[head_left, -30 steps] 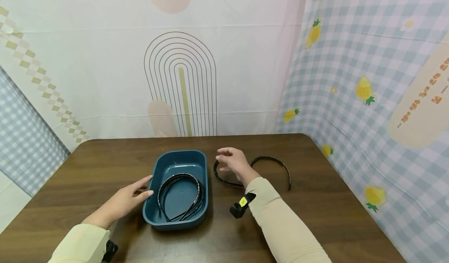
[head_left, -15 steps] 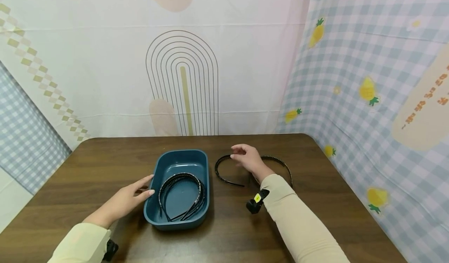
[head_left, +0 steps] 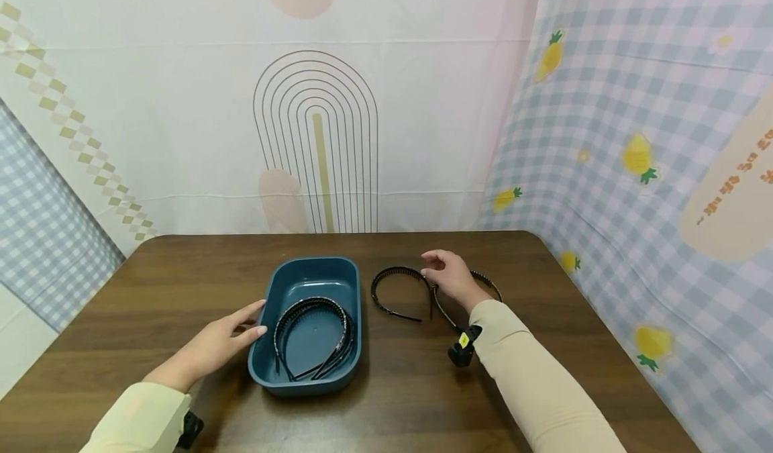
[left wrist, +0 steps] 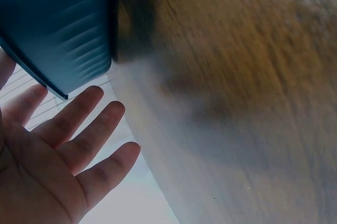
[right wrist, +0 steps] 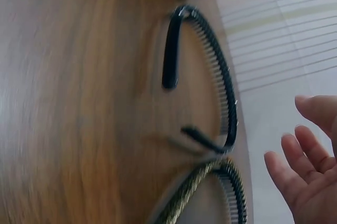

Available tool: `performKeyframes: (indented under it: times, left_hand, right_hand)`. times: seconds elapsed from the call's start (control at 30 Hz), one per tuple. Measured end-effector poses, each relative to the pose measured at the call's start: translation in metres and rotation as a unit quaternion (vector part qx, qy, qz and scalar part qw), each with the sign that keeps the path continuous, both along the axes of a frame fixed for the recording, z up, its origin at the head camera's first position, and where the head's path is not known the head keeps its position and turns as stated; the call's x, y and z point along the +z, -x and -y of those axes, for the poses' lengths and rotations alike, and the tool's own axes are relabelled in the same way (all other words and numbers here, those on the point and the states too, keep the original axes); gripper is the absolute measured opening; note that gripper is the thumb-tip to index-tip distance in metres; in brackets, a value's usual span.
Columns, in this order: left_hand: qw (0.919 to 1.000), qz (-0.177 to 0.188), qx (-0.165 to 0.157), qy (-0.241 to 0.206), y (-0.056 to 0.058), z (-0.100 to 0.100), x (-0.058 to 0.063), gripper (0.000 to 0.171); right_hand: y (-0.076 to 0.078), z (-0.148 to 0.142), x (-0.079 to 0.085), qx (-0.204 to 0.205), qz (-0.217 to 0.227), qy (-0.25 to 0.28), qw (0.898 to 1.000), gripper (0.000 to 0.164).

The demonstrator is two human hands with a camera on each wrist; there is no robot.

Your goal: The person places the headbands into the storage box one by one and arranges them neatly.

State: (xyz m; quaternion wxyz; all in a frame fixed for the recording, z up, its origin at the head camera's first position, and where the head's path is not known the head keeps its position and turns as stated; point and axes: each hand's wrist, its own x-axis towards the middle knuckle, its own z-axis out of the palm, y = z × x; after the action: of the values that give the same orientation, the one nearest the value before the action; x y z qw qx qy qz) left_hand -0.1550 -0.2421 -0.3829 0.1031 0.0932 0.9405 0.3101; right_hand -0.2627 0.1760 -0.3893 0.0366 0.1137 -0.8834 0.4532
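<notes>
My left hand [head_left: 211, 345] rests its fingertips at the left rim of a dark teal plastic tub [head_left: 357, 298]. Its fingers look spread and nearly straight in the left wrist view. Several black toothed headbands [head_left: 345, 332] lie stacked in the near part of the tub. My right hand [head_left: 454, 280] hovers over two more headbands on the table, fingers loosely bent and holding nothing. One is a plain black headband [right wrist: 227, 87]; the other, a black headband with a gold pattern [right wrist: 181, 195], is partly hidden under the hand in the head view.
The brown wooden table [head_left: 199, 265] has rounded far corners. A white printed cloth [head_left: 435, 137] hangs behind it, and a blue checked cloth [head_left: 598, 104] with lemon and pineapple prints hangs along the right side.
My right hand has moved right, from over the left headband to over the right one, uncovering the left headband. The left hand stays at the tub's rim.
</notes>
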Motion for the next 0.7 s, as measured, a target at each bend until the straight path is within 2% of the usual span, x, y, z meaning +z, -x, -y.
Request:
performKeyframes:
  times: [0.7]
  left_hand:
    - [1.0000, -0.002, 0.002, 0.008, 0.002, 0.002, -0.002, 0.071]
  right_hand:
    - [0.014, -0.051, -0.015, -0.028, -0.017, -0.114, 0.993, 0.040]
